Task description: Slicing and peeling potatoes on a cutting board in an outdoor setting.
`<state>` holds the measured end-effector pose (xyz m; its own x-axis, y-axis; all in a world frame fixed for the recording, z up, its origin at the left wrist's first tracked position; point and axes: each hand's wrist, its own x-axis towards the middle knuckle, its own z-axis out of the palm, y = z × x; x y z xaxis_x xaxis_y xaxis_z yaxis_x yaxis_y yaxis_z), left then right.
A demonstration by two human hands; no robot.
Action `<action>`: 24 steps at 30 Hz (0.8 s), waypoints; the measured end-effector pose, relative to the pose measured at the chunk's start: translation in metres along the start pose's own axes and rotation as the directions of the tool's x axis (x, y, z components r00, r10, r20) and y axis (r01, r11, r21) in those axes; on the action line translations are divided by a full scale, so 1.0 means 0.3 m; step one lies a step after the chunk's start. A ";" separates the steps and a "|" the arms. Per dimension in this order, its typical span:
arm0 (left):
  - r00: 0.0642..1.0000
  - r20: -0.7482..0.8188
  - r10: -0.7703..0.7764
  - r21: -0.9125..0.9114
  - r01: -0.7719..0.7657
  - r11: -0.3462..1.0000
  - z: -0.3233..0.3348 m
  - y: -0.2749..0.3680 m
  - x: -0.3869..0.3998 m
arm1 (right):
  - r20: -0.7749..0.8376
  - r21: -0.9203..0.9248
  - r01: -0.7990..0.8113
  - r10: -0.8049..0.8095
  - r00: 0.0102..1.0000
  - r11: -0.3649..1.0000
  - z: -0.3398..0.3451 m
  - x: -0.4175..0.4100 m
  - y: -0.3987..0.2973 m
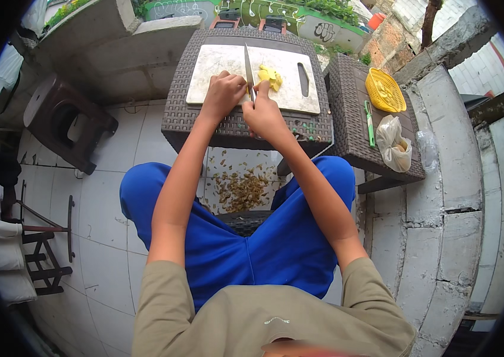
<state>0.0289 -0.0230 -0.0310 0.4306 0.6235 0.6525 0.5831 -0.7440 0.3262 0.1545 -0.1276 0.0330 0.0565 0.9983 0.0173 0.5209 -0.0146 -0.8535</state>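
My right hand (264,109) grips the handle of a long kitchen knife (248,64), whose blade points away from me over a white plastic cutting board (216,62). Just left of the blade, the curled fingers of my left hand (224,94) press on a yellow piece of what looks like potato (248,89); most of it is hidden by the fingers and knife. Right of the blade, cut yellow slices (270,78) lie in a small pile on the board. The board rests on a brown woven-pattern plastic table (180,118).
On a second woven table (345,89) at right are a yellow plastic basket (386,107) holding yellow pieces, a green-handled peeler (369,125) and a plastic bag (394,143) with roundish items. Peelings (243,189) litter the tiled floor between my legs. A brown plastic stool (66,120) stands left.
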 end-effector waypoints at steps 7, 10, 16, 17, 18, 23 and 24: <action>0.999 0.036 0.006 0.019 -0.006 1.000 -0.005 0.000 0.007 | -0.016 0.007 0.007 -0.007 1.000 1.000 0.020 0.106 0.034; 0.999 -0.007 0.040 0.015 -0.040 0.999 0.001 0.012 0.006 | -0.025 0.176 -0.024 0.029 0.999 0.984 -0.013 0.132 0.049; 0.997 -0.080 0.010 0.025 -0.008 1.000 -0.027 0.040 0.012 | -0.171 0.358 0.087 -0.026 0.985 0.930 -0.114 0.103 0.031; 0.983 -0.181 0.020 0.051 -0.011 0.999 -0.037 0.055 0.023 | -0.169 0.397 0.102 -0.037 0.985 0.912 -0.138 0.094 0.032; 0.973 -0.232 -0.021 0.035 0.029 0.999 -0.049 0.058 0.030 | -0.161 0.448 0.109 -0.040 0.986 0.888 -0.156 0.083 0.034; 0.987 -0.051 -0.151 -0.227 0.136 0.964 -0.182 0.162 0.074 | -0.096 0.663 0.058 0.008 0.995 0.746 -0.218 0.026 0.047; 0.986 0.112 -0.123 -0.279 0.150 0.948 -0.229 0.202 0.080 | -0.074 0.692 0.025 0.036 0.997 0.722 -0.230 0.023 0.047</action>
<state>0.0271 -0.0697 0.0515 0.4306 0.7330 0.5265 0.4250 -0.6794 0.5982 0.2209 -0.1247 0.0571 0.1379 0.9901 0.0252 -0.2119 0.0543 -0.9758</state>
